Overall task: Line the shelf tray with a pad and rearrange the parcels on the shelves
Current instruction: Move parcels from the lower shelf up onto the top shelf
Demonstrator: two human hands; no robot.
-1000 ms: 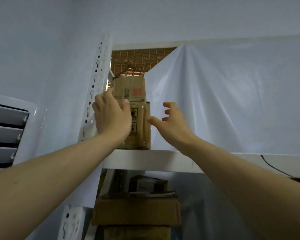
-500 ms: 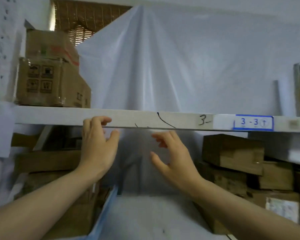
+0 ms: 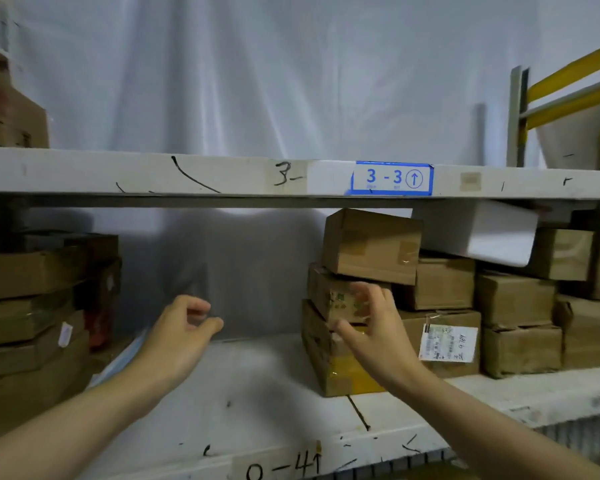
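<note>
Cardboard parcels fill the lower shelf (image 3: 257,403). A three-high stack stands right of centre: a tilted top box (image 3: 371,245), a middle box (image 3: 329,296), and a bottom box with yellow tape (image 3: 336,372). My right hand (image 3: 374,330) hovers with spread fingers just in front of the middle box, holding nothing. My left hand (image 3: 184,334) hangs in the bare gap of the shelf, fingers loosely curled, empty. Both forearms reach in from below.
Flat brown parcels (image 3: 32,306) are stacked at the left; more boxes (image 3: 520,323) and a white box (image 3: 482,233) sit at the right. The upper shelf beam (image 3: 222,174) carries a blue 3-3 label (image 3: 392,178). White sheeting hangs behind. A labelled parcel (image 3: 444,337) stands beside the stack.
My view has dropped from the top shelf to the lower one. Both hands left the upper parcel, came down and moved right; the right hand now nears the stacked boxes.
</note>
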